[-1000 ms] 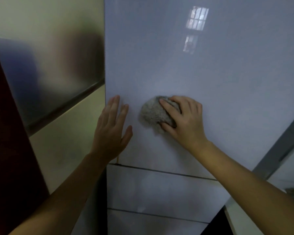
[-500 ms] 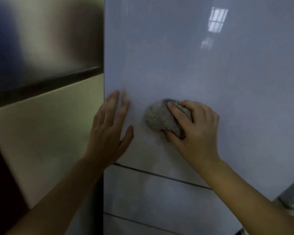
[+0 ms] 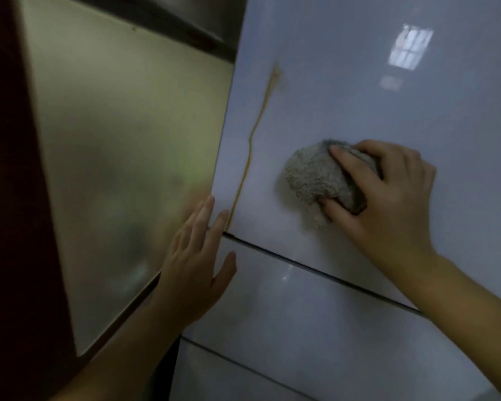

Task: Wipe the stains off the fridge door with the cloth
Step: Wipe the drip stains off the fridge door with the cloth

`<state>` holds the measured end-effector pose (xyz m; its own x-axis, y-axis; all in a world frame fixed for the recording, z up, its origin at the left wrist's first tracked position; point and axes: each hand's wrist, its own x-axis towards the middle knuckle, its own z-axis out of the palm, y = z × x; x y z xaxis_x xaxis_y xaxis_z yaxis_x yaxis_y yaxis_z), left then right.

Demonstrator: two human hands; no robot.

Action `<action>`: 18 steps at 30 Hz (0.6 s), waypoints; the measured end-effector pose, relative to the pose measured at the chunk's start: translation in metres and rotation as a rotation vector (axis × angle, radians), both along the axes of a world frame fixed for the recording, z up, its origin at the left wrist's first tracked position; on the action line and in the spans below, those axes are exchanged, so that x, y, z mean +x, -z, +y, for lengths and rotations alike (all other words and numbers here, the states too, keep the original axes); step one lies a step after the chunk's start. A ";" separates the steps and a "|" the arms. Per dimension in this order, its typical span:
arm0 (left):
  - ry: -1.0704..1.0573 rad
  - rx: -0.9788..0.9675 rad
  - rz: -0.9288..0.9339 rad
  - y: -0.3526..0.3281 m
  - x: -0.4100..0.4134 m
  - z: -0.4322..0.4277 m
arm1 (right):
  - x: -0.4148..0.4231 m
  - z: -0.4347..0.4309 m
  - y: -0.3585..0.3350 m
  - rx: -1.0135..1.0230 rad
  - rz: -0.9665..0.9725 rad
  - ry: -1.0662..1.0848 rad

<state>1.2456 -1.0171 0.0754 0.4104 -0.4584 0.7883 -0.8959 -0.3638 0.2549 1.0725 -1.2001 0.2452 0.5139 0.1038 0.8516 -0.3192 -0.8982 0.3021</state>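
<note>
The glossy pale fridge door (image 3: 359,82) fills the right of the view. A thin yellow-brown drip stain (image 3: 250,140) runs down it near its left edge, from a smear at the top to the door's bottom seam. My right hand (image 3: 388,198) presses a bunched grey cloth (image 3: 310,175) flat against the door, a little to the right of the stain. My left hand (image 3: 194,256) rests flat with fingers spread over the door's lower left corner, its fingertips just left of the stain's lower end.
A frosted metallic panel (image 3: 128,140) adjoins the door on the left, with a dark red surface (image 3: 9,198) beyond it. Below the door's seam lie two drawer fronts (image 3: 301,328). A window reflection (image 3: 409,50) shines at the upper right.
The view has tilted, and the drip stain now shows. My left hand has slid down to the door's lower corner. My right hand still presses the cloth on the door.
</note>
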 end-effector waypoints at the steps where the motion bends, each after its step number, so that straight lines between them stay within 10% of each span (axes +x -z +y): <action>1: 0.012 0.012 0.009 0.008 -0.002 -0.001 | 0.000 0.001 0.001 -0.003 0.004 0.008; 18: 0.072 0.052 0.070 0.027 0.012 -0.001 | 0.025 0.025 -0.025 -0.046 0.137 -0.006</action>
